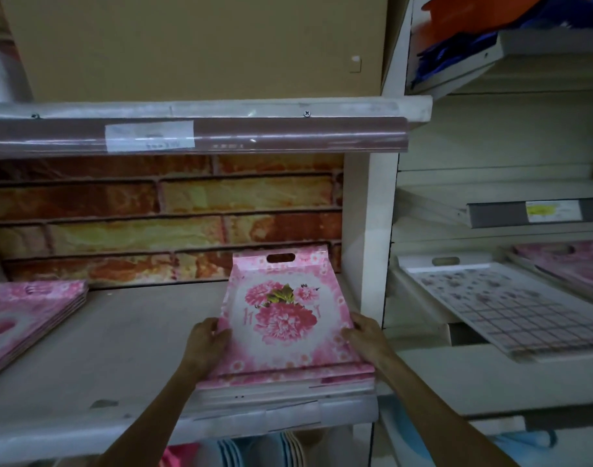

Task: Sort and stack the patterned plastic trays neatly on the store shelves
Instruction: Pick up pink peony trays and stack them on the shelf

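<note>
A stack of pink trays with a big flower print [285,318] lies on the grey shelf [119,358], right of its middle, its handle slot toward the brick-patterned back wall. My left hand [207,345] grips the stack's left edge and my right hand [365,335] grips its right edge. A second stack of pink flowered trays [32,318] rests at the shelf's far left. On the neighbouring shelf to the right lie a white tray with small flowers and a grid print [510,305] and a pink tray [571,264] beside it.
The upper shelf's edge [194,133] with a price label overhangs the work space. A white upright post [372,237] stands just right of the held stack. Below the shelf, blue and pink plastic goods [254,449] show. Blue and orange items sit at the top right.
</note>
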The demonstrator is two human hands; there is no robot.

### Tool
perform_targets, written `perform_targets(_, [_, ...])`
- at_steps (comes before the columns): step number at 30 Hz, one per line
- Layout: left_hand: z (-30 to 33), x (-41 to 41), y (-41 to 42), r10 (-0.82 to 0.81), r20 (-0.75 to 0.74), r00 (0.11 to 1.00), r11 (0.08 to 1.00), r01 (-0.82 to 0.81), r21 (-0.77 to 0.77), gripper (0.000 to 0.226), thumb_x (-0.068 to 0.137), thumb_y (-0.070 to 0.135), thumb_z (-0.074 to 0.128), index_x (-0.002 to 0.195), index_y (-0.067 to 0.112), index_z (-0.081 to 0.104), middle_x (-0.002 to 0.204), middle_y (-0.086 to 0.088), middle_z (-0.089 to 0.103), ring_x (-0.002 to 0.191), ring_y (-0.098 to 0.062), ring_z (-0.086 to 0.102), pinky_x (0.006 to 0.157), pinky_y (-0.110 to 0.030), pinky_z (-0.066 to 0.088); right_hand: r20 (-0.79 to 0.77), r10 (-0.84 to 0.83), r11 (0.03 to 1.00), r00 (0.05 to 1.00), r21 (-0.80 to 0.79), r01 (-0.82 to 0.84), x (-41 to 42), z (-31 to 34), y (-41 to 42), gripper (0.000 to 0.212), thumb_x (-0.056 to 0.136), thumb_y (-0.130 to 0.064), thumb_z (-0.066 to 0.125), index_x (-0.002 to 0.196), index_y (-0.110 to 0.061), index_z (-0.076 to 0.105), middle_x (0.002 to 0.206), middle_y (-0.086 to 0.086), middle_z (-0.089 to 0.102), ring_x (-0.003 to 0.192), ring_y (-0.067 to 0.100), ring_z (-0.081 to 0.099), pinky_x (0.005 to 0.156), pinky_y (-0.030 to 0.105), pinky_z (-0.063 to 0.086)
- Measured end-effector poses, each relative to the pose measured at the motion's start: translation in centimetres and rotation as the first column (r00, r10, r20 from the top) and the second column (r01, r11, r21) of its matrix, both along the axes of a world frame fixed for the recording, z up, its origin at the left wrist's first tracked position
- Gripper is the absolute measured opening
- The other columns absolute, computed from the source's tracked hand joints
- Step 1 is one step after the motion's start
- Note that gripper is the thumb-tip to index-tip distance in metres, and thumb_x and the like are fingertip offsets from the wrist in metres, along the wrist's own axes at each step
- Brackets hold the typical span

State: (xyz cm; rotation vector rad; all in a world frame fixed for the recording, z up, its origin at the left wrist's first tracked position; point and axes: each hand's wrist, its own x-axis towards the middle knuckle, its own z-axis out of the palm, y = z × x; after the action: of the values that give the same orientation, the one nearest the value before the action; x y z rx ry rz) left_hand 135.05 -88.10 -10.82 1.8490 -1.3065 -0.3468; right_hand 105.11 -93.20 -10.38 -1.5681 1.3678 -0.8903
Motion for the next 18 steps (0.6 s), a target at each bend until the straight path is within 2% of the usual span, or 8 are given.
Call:
perform_targets(5, [-1.0, 0.0, -0.6, -0.023, 0.062, 0.998, 0.998, 0.026, -0.05, 0.017, 0.087, -0.001, 0.063, 0.1, -0.012, 0.067, 0.085, -0.03, 0.071, 0.079, -0.04, 0.068, 0.072, -0.042, 0.051, 0.02, -0.012, 1.0, 1.0, 0.016, 0.011, -0.2, -1.4, -0.1, 0.039, 0.089, -0.002, 0.048, 0.123, -0.016, 0.062, 0.104, 0.0, 0.069, 0.087, 0.014, 0.069, 0.073, 0.023, 0.056])
perform_targets(10, [-1.1, 0.2, -0.7, -0.03, 0.148, 0.989, 0.999, 0.032, -0.01, 0.023, 0.088, 0.004, 0.062, 0.107, -0.008, 0.068, 0.096, -0.03, 0.071, 0.091, -0.043, 0.066, 0.08, -0.042, 0.051, 0.038, -0.037, 0.999, 0.999, 0.016, 0.037, -0.2, -1.6, -0.1, 0.039, 0.088, 0.0, 0.048, 0.12, -0.015, 0.065, 0.11, 0.005, 0.071, 0.095, 0.02, 0.069, 0.086, 0.032, 0.057])
perform_targets(14, [-1.2, 0.3, -0.7, -0.04, 0.206, 0.978, 0.999, 0.032, 0.042, 0.021, 0.089, 0.007, 0.062, 0.104, -0.005, 0.07, 0.097, -0.027, 0.072, 0.092, -0.041, 0.067, 0.079, -0.039, 0.049, 0.044, -0.028, 0.999, 0.999, 0.034, 0.027, -0.3, -1.5, 0.3, 0.043, 0.087, 0.0, 0.048, 0.122, -0.018, 0.065, 0.109, 0.0, 0.07, 0.091, 0.015, 0.069, 0.074, 0.02, 0.056])
perform_targets(18, [-1.2, 0.2, -0.6, -0.063, 0.191, 0.98, 0.991, 0.039, 0.13, 0.022, 0.093, 0.01, 0.057, 0.106, -0.004, 0.068, 0.103, -0.027, 0.07, 0.096, -0.04, 0.065, 0.081, -0.038, 0.047, 0.014, -0.031, 0.999, 0.999, 0.043, 0.031, -0.5, -1.4, 0.3, 0.04, 0.086, -0.003, 0.052, 0.122, -0.014, 0.065, 0.114, 0.005, 0.071, 0.096, 0.02, 0.07, 0.086, 0.03, 0.058])
